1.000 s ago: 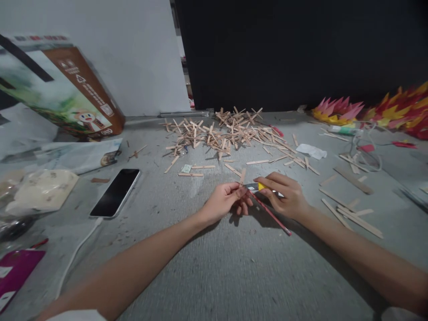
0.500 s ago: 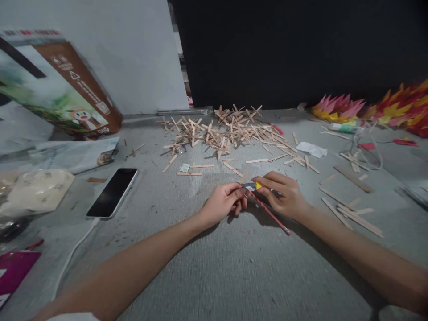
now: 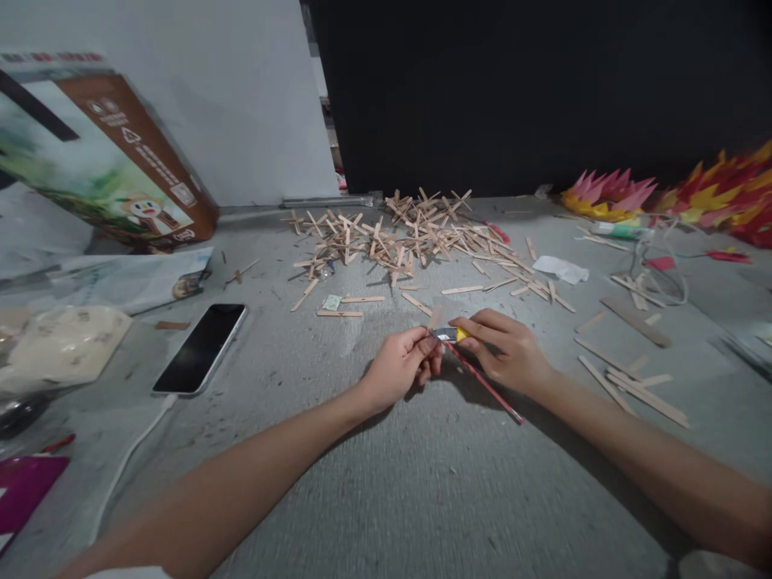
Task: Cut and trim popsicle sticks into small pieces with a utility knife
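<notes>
My left hand [image 3: 401,364] pinches a short wooden stick [image 3: 434,318] upright against the grey floor, fingers closed on it. My right hand [image 3: 507,350] grips a small cutter with a yellow tip [image 3: 452,334], its blade end pressed against the stick. A thin red pencil [image 3: 486,384] lies on the floor under my right hand, running toward me. Behind my hands, a heap of small wooden stick crosses [image 3: 401,233] lies spread over the floor.
A black phone [image 3: 201,347] with a white cable lies at left, beside papers, a plastic bag and a tilted brown printed box [image 3: 102,153]. Longer wooden strips [image 3: 633,386] lie at right. Coloured paper flames [image 3: 681,197] and a wire lie far right. A black panel stands behind.
Both hands stay together on the stick and cutter, with only a slight shift to the left; the cutter has slid a little along the stick.
</notes>
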`<action>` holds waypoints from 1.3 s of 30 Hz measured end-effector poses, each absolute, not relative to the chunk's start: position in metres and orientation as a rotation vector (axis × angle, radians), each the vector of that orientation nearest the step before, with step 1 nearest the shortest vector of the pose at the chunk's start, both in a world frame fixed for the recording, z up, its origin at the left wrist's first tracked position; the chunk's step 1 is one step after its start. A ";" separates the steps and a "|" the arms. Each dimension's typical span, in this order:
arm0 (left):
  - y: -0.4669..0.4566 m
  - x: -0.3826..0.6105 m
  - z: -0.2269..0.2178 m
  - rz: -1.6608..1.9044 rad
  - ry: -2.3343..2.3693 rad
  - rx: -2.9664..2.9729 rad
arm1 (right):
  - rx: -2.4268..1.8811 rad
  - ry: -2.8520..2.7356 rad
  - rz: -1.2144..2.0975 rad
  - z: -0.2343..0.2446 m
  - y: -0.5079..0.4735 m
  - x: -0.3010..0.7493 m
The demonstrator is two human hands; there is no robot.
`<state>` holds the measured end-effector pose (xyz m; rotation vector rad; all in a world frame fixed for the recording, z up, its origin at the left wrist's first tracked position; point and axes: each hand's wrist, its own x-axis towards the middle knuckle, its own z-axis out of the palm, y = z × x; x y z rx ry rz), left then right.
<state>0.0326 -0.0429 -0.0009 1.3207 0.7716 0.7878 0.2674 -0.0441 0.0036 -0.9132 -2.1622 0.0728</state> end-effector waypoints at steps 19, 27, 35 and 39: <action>-0.043 0.033 -0.002 0.788 0.803 1.340 | -0.950 -2.196 0.043 -0.004 -0.039 0.268; -0.042 0.040 -0.004 0.728 0.867 1.311 | -0.934 -2.234 0.053 -0.002 -0.039 0.265; -0.042 0.037 -0.010 0.787 0.946 1.363 | -0.907 -2.223 0.070 -0.002 -0.038 0.264; -0.043 0.039 -0.011 0.785 0.974 1.406 | -0.922 -2.228 0.035 -0.002 -0.039 0.263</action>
